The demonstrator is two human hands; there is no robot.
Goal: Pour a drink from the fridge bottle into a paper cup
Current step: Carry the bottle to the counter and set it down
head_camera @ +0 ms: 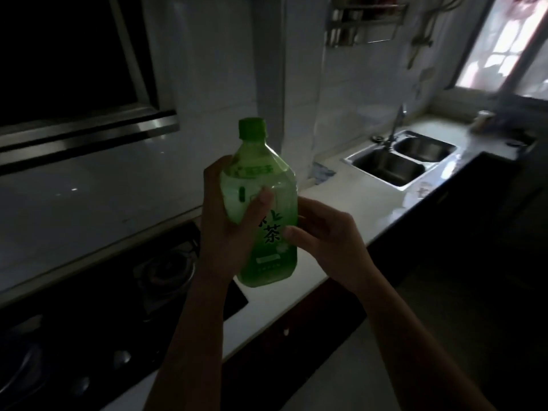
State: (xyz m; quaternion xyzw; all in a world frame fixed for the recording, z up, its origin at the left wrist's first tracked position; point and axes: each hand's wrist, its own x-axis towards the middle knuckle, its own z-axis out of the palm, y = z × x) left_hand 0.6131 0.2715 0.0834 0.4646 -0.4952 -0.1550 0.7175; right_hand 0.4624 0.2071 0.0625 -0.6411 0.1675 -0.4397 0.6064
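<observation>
I count one bottle [267, 221] (green, capped), two hands: left hand [225, 226], right hand [323, 241]; one sink [351, 157], two basins [382, 169], one tap [397, 123], two stove knobs [121, 357].

Both bare forearms reaching up from below, left hand [225, 221] wrapped round green tea bottle [264, 161], thumb across its front, right hand [326, 241] gripping its right side

Bottle [280, 209]: translucent green plastic, green screw cap [252, 128] fitted, green label with dark characters; near upright, leaning slightly left, held aloft, centre of frame.
</observation>
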